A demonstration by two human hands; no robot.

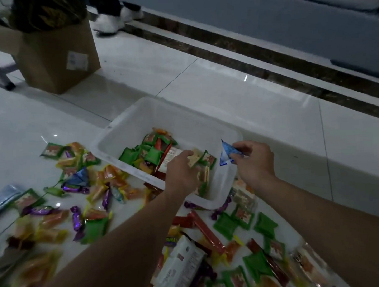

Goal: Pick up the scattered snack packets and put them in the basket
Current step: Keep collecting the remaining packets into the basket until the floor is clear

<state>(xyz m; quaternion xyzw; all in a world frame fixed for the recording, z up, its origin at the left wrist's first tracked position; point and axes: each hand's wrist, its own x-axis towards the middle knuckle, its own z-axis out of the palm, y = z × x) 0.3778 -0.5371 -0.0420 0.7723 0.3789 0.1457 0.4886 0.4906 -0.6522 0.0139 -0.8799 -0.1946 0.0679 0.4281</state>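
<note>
White tiled floor [225, 94] | snack packets [82, 191] scattered around white basket [126, 115], some inside | left hand [181, 172] grips pale packet [194, 157] over basket | right hand [254, 160] pinches blue packet [227, 152] at rim

Two bare forearms, no sleeves, left hand [181, 169], right hand [253, 160], no rings or watch visible

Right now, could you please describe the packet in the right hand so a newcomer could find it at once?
Find the white basket on the tiled floor. At its right rim, the right hand pinches a small blue packet with white markings. It is the only blue one at the basket, whose contents are mainly green and orange.
</note>
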